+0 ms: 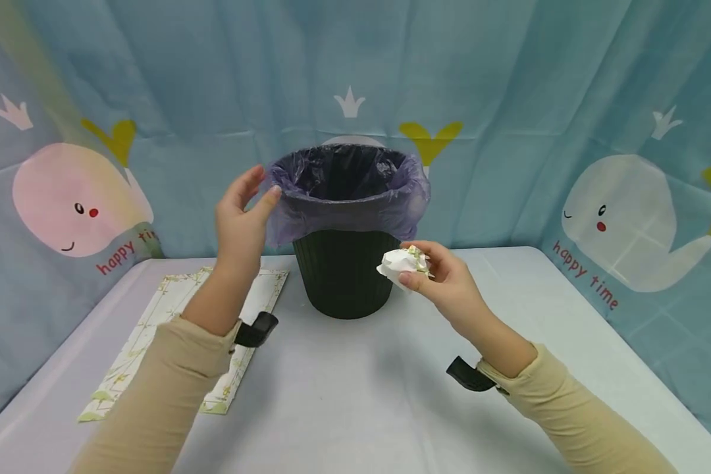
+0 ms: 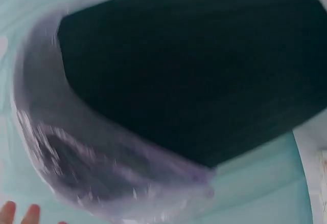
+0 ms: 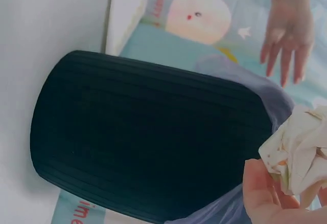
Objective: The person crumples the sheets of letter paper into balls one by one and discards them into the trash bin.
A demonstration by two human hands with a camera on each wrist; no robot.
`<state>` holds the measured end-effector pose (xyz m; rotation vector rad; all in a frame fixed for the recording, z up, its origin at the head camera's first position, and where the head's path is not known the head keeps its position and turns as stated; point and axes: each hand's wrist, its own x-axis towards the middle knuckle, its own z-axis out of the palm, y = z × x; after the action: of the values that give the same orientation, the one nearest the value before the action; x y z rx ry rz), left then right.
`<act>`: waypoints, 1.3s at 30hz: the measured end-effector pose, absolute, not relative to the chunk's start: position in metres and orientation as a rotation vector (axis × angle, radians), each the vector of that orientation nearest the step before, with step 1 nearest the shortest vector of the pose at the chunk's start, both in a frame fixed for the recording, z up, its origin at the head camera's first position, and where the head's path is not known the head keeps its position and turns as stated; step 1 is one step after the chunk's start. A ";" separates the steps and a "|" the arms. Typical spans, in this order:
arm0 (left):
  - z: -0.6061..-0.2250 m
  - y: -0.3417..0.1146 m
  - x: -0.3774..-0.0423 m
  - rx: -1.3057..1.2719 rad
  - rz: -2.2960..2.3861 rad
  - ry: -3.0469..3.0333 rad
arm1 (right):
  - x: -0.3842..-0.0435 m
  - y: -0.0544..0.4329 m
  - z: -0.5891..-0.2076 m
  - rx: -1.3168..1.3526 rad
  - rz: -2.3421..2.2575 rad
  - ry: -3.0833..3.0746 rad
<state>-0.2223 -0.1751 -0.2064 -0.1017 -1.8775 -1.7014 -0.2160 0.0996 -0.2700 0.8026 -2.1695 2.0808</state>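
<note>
A dark green trash can (image 1: 346, 276) stands toward the back of the table, lined with a purple plastic bag (image 1: 355, 214) folded over its rim. My right hand (image 1: 444, 273) holds a crumpled ball of white paper (image 1: 404, 264) with green and yellow print, just right of the can's front side. In the right wrist view the paper ball (image 3: 301, 150) sits between thumb and fingers near the bag's edge. My left hand (image 1: 243, 220) is raised at the left of the bag's rim, its fingers loosely extended and thumb tip right by the bag.
Printed sheets of paper (image 1: 136, 342) with a floral border lie on the left of the white table (image 1: 343, 408), partly under my left forearm. A blue curtain (image 1: 213, 79) with cartoon whales surrounds the table at the back and sides.
</note>
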 end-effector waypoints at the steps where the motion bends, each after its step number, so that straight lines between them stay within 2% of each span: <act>1: -0.201 -0.179 -0.228 -0.081 -1.741 -1.897 | -0.216 0.101 -0.269 0.802 2.086 -2.154; 9: -0.191 -0.197 -0.261 -0.009 -1.962 -2.106 | -0.214 0.107 -0.264 0.790 2.098 -2.141; 17: -0.195 -0.199 -0.270 -0.009 -2.201 -1.927 | -0.217 0.108 -0.253 0.837 2.087 -2.085; 23: -0.197 -0.194 -0.272 0.028 -2.237 -1.847 | -0.227 0.106 -0.229 0.918 2.105 -1.953; 28: -0.198 -0.191 -0.273 0.014 -2.231 -1.847 | -0.243 0.097 -0.194 0.928 2.099 -1.891; 33: -0.199 -0.189 -0.275 0.023 -2.221 -1.842 | -0.271 0.077 -0.157 0.797 2.100 -1.911; 39: -0.200 -0.184 -0.278 0.025 -2.221 -1.808 | -0.308 0.052 -0.130 0.404 2.027 -2.235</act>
<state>-0.2779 -0.1840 -0.2003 0.0254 -1.8083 -2.2212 -0.3082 0.0519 -0.1305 0.4037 -2.2354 2.0267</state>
